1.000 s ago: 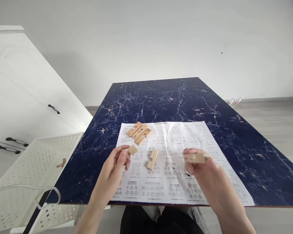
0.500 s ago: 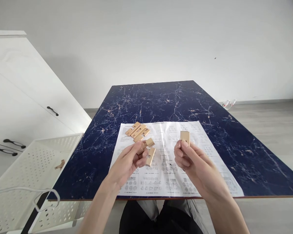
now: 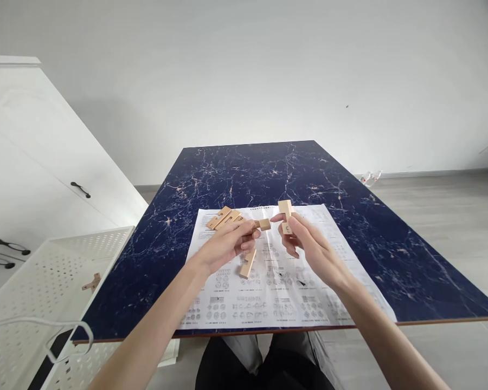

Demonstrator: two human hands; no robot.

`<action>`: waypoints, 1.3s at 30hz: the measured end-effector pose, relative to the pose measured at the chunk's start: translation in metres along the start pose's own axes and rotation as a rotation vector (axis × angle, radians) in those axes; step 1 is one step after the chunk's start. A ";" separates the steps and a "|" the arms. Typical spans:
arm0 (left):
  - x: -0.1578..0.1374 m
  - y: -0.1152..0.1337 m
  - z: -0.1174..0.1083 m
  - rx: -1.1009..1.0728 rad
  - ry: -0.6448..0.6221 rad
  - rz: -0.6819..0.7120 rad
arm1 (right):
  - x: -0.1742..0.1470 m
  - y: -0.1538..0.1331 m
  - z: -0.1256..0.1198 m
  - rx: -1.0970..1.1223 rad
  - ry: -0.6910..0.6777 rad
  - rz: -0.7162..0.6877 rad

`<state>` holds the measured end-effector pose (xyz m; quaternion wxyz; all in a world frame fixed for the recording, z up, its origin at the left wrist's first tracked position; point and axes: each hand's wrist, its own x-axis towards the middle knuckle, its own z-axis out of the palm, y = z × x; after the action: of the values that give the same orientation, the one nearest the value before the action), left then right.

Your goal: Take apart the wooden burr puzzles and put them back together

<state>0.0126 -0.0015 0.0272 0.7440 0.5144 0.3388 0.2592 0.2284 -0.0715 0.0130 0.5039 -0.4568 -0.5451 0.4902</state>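
Observation:
Pinched in my left hand [image 3: 233, 241] is a small wooden puzzle piece [image 3: 264, 223], its block end pointing right. My right hand [image 3: 307, 238] grips a notched wooden puzzle piece [image 3: 285, 208] upright, with a dark mark on its lower part. The two held pieces are close together but apart. Below my left hand, another notched wooden piece [image 3: 248, 264] lies on the printed instruction sheet [image 3: 301, 303]. Beyond that hand, several numbered, slotted wooden pieces [image 3: 223, 218] lie side by side, partly hidden by my fingers.
The sheet lies on a dark blue marbled table [image 3: 244, 173] near its front edge. To the left are a white perforated basket [image 3: 106, 246] with a small wooden piece [image 3: 91, 283] in it, a white cable [image 3: 36, 322] and a white cabinet [image 3: 61, 162].
My hands have come closer together, the right one moving left and turning its piece so the notch and mark show. My left hand has moved slightly right and up with its piece.

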 end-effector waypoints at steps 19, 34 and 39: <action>0.046 -0.021 -0.023 0.074 0.077 0.177 | 0.075 0.054 -0.025 0.155 -0.044 0.095; 0.039 -0.027 -0.017 0.157 0.083 0.075 | 0.074 0.057 -0.025 0.191 -0.026 0.133; 0.039 -0.027 -0.017 0.068 0.069 0.085 | 0.073 0.057 -0.025 0.180 -0.028 0.142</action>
<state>0.0259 0.0283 -0.0112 0.7022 0.5441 0.3509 0.2963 0.2477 0.0089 -0.0360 0.4990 -0.4403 -0.4722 0.5781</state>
